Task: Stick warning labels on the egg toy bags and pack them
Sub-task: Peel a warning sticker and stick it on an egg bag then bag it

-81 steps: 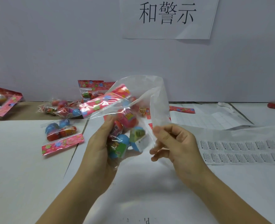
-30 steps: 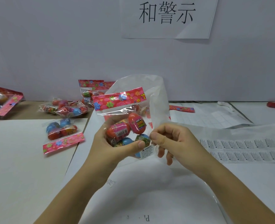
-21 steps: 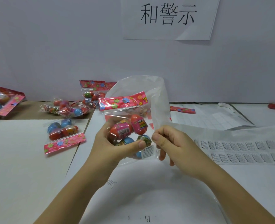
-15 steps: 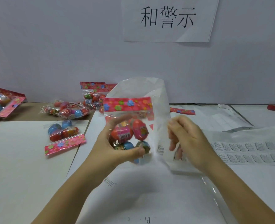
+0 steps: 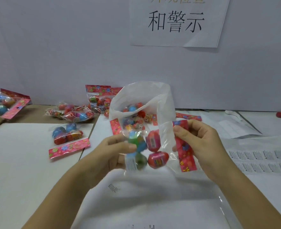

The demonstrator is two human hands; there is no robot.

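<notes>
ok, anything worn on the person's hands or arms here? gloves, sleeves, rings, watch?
Nothing worn that shows. The left hand and right hand are bare: no gloves, rings or tape. The left forearm and right forearm are bare down to the frame edge, with no sleeve, watch or band in view. The left hand is slightly blurred, so fine detail there is unclear.

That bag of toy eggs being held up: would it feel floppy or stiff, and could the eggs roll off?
Probably floppy: the egg toy bag is thin film, wrinkling where the left hand grips it. The pink header card, pinched by the right hand, looks stiffer and lies flat. The round eggs would likely shift inside but not roll off, being enclosed.
</notes>
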